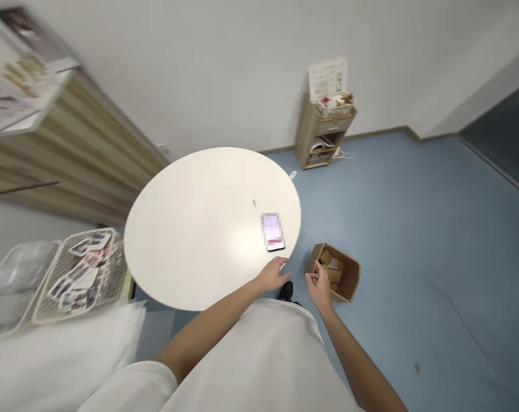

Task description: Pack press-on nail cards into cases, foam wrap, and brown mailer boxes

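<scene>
Had the left hand [273,274] at the near right rim of the white table [190,223], with fingers loosely spread; could not tell touching from hovering. Had the right hand [319,289] farther right, bent-fingered over the left side of an open cardboard box [349,280]; could not tell a pinch from a bare curl. Found the phone [272,229] flat on the right part of the tabletop, just beyond the left hand: lilac and blockily blurred on the screen, paler toward the near end, with a reddish band, a white strip and a black edge there. Looked into the box, on the blue floor [405,240] right of the table: saw brown cardboard pieces [334,276] inside. Farther left, saw a white perforated basket [113,272] of loosely heaped picture cards [81,274], beside blurred clear plastic things [19,274]. At the far right, noted a small wooden cabinet [304,129] with a filled pale basket [337,110] on top.
</scene>
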Tool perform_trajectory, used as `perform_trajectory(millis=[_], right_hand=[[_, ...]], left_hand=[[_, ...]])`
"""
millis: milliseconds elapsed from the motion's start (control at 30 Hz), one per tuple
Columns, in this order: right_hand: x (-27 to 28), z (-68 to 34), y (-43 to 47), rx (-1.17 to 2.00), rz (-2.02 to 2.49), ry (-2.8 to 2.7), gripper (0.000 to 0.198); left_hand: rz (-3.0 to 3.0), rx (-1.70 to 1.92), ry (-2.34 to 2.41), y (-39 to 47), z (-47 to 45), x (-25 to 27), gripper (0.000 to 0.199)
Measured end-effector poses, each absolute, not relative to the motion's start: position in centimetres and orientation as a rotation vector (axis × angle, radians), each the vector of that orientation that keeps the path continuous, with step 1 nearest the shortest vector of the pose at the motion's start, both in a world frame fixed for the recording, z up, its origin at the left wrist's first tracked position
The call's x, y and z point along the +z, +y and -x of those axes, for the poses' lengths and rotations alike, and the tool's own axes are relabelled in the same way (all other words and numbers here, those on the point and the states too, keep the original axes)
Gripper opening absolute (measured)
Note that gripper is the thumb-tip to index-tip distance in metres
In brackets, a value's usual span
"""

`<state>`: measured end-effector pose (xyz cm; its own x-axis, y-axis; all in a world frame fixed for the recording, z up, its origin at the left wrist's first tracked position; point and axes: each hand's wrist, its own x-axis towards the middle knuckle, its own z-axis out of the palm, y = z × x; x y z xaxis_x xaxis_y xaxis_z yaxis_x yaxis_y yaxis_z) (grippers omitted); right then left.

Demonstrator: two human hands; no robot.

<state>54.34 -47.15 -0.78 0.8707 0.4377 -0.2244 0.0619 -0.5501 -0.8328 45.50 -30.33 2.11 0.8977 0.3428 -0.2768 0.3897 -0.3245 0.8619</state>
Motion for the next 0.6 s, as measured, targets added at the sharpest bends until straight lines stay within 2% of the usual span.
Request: perform_trajectory(millis=[233, 600], right_hand=[[3.2, -47.0, -36.3, 0.819, 1.884, -0.865, 0.036], [5.2, -35.4, -24.6, 1.171, 1.658, -1.407, 0.031]], left_hand=[[-1.78, 0.191, 0.874, -23.6, -32.4, 3.7, 0.038], [-1.459, 0.532, 1.35, -18.9, -17.1, 2.4, 0.033]])
